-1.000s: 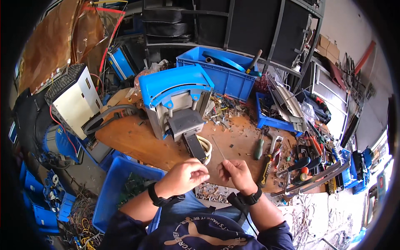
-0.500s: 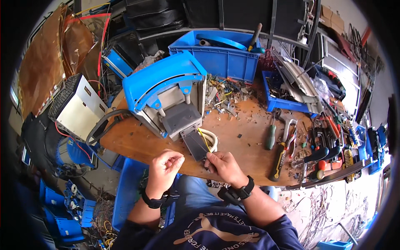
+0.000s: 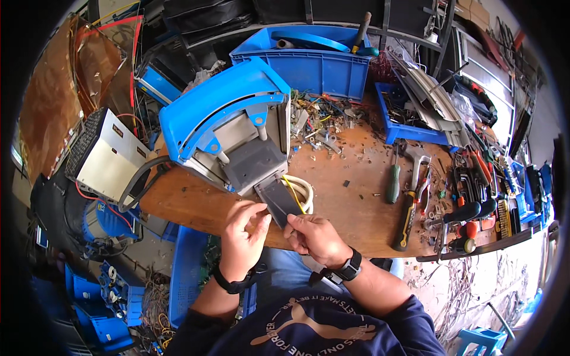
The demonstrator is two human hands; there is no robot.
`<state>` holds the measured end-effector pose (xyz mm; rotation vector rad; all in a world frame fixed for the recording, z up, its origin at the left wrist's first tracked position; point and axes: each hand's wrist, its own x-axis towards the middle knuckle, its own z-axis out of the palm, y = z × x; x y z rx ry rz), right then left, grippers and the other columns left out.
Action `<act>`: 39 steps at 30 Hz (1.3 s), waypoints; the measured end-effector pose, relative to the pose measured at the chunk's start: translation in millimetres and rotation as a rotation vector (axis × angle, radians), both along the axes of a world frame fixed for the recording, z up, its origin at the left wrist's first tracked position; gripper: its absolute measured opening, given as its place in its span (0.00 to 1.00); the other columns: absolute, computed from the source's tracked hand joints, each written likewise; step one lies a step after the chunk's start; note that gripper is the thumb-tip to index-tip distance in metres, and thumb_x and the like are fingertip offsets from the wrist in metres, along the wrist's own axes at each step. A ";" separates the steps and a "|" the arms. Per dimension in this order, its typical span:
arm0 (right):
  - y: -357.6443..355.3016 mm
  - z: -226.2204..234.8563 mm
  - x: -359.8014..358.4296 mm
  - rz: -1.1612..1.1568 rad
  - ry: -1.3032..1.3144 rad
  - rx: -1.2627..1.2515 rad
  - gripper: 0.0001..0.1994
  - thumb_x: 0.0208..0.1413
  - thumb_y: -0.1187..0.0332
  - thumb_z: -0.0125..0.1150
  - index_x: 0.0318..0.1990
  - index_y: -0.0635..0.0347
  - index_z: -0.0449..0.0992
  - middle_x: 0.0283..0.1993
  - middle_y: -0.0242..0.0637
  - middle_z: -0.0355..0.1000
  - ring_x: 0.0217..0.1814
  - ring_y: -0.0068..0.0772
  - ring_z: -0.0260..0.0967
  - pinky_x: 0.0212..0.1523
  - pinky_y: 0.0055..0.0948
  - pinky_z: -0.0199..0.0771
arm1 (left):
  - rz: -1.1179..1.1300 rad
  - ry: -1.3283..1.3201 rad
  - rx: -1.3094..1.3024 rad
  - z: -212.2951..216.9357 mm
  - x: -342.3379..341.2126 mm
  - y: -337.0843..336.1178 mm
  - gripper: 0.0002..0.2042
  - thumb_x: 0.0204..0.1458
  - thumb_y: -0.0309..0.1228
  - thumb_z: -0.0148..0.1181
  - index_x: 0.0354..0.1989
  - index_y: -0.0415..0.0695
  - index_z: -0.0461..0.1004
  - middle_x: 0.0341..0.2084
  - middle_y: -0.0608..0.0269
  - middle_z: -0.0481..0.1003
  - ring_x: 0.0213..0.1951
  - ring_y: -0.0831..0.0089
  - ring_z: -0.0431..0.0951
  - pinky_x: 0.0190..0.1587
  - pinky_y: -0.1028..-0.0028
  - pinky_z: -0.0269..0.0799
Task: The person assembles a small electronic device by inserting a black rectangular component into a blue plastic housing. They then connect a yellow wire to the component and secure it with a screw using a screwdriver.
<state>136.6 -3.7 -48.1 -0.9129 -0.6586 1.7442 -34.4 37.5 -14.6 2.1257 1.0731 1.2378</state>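
Observation:
A machine with a blue curved cover (image 3: 222, 107) and a grey metal body lies on the wooden bench in front of me. A dark grey box (image 3: 255, 160) sits inside its frame, and a narrow flat dark panel (image 3: 278, 200) sticks out from there toward me. My right hand (image 3: 317, 238) grips the panel's near end, thumb on top and fingers curled at the edge. My left hand (image 3: 243, 234) is beside the panel's left edge, thumb and forefinger apart, holding nothing visible. A cream cable (image 3: 304, 193) and a yellow wire (image 3: 291, 188) run along the panel's right side.
On the right of the wooden bench (image 3: 338, 196) lie a green-handled screwdriver (image 3: 393, 183), a hammer (image 3: 405, 216) and several hand tools. Screws and scrap lie behind. A large blue crate (image 3: 320, 71) stands at the back; a blue basket (image 3: 184, 273) is below the left edge.
My left hand has opened from a pinch, its fingertips now closer to the panel's edge. My right hand has shifted its hold around the panel's near end. The view has moved slightly.

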 end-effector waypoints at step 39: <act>-2.6 -14.1 -12.7 -0.044 0.206 -0.012 0.16 0.66 0.61 0.49 0.31 0.65 0.74 0.18 0.34 0.66 0.16 0.22 0.60 0.18 0.22 0.59 | -0.119 0.428 0.278 10.4 2.8 4.2 0.23 0.53 0.37 0.60 0.50 0.31 0.71 0.48 0.44 0.69 0.48 0.49 0.70 0.52 0.59 0.67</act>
